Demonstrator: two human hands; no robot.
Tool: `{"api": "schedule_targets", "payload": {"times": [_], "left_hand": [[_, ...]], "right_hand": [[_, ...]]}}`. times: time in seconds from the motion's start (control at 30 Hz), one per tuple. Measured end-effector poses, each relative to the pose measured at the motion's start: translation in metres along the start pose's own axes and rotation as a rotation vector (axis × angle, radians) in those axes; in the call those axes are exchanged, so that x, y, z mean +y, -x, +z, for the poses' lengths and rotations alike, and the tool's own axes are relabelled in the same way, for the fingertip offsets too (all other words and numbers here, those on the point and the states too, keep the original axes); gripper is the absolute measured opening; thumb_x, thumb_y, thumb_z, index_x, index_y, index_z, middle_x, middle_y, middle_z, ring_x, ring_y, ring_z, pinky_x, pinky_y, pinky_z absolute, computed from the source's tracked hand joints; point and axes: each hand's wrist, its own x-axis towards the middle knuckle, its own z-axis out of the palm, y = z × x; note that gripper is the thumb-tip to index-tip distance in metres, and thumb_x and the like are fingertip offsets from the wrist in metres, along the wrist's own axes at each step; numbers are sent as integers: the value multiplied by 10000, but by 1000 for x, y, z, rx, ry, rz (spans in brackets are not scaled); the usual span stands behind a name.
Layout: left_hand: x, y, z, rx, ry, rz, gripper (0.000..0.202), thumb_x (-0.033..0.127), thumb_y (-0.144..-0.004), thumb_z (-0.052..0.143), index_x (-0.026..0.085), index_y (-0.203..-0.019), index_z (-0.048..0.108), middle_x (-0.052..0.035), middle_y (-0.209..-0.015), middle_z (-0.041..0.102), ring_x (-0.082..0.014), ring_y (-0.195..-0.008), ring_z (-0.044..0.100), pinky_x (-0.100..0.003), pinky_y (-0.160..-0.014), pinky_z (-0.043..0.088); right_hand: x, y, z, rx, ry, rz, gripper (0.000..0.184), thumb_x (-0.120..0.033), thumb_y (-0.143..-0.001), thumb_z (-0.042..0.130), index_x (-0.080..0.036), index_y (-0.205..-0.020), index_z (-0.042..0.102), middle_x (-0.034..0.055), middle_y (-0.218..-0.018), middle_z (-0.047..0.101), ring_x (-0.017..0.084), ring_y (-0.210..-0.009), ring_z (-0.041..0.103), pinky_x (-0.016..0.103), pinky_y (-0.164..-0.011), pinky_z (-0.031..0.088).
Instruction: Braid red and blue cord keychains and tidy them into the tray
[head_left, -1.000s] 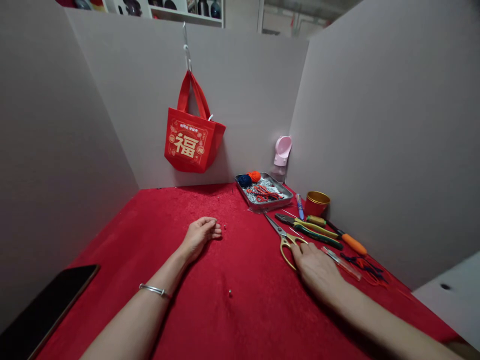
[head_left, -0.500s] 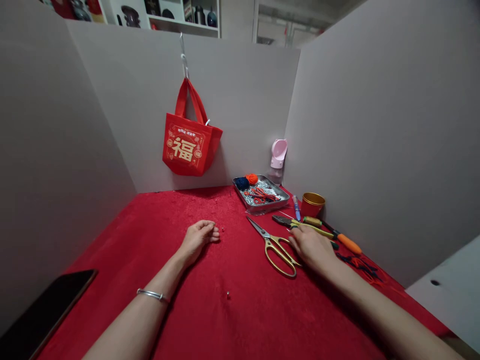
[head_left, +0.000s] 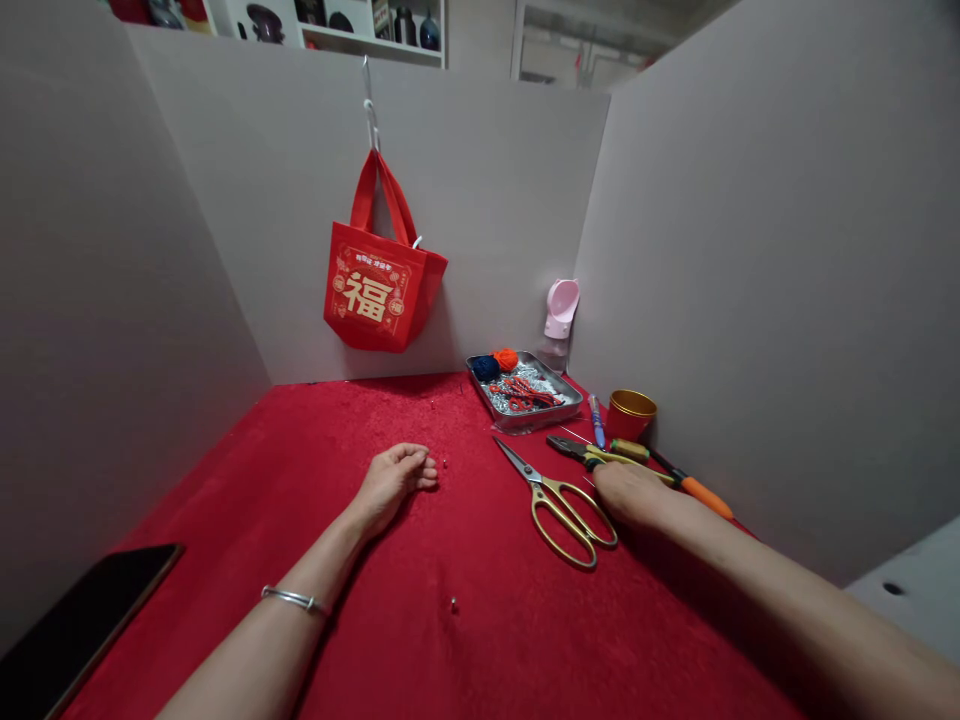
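My left hand (head_left: 394, 485) rests on the red cloth (head_left: 360, 620) with curled fingers, thumb against the index finger. Whatever may be in that pinch is too small to make out. Just right of its fingertips is a tiny shiny bead or pin (head_left: 445, 463). My right hand (head_left: 628, 492) is over the pliers (head_left: 570, 447) with yellow handles, its fingers hidden under the hand. Gold-handled scissors (head_left: 559, 505) lie open between the hands, blades pointing away to the left. A green-gold spool (head_left: 630, 450) lies beyond the right hand.
A metal tray (head_left: 517, 422) holds yarn balls and cords. Near it stand a red-and-gold cup (head_left: 631, 412) and a pink-topped bottle (head_left: 561, 308). An orange-handled tool (head_left: 706, 497) lies right; a phone (head_left: 90, 625) lies left. A red bag (head_left: 382, 290) hangs on the grey back panel.
My right hand has turned and shifted right, away from the scissors' handles, and its forearm now covers the dark and orange cords. My left hand has barely moved. The view has shifted slightly.
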Motion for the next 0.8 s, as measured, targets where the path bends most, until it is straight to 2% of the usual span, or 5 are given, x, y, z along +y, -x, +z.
{"api": "schedule_targets", "payload": {"times": [0.17, 0.33, 0.53, 0.7, 0.8], "left_hand": [[0, -1, 0, -2, 2, -12, 124, 167, -735, 600, 105, -817, 530, -44, -685, 622, -110, -570, 596, -252, -579, 503], [-1, -3, -3, -16, 1, -26, 158, 203, -729, 616, 107, -820, 528, -39, -683, 620, -107, -572, 592, -248, -578, 499], [-3, -7, -5, -65, -8, -50, 223, 262, -706, 648, 117, -826, 528, -43, -693, 631, -112, -572, 592, -256, -580, 496], [-1, -10, -4, -86, -20, -68, 245, 283, -694, 660, 118, -825, 535, -47, -698, 636, -113, -577, 594, -255, -586, 498], [-1, -12, -5, -84, -25, -77, 246, 279, -690, 663, 119, -829, 537, -44, -701, 635, -116, -586, 598, -261, -597, 504]], "right_hand": [[1, -18, -29, -77, 17, -102, 103, -159, -730, 494, -173, -648, 556, 41, -620, 603, 115, -510, 498, 225, -486, 340], [-2, -86, -64, 17, 47, -69, 127, -175, -781, 448, -162, -749, 570, 41, -697, 621, 126, -613, 539, 220, -539, 346], [-2, -162, -53, 23, 142, 94, 193, -319, -826, 528, -138, -818, 595, 24, -781, 617, 131, -705, 578, 276, -640, 442], [7, -158, -54, 70, 184, 132, 256, -262, -850, 422, -126, -903, 633, 162, -926, 634, 230, -849, 600, 296, -624, 409], [13, -133, -52, 19, 180, 66, 217, -234, -795, 462, -145, -797, 660, 151, -848, 653, 230, -778, 612, 280, -588, 394]]}}
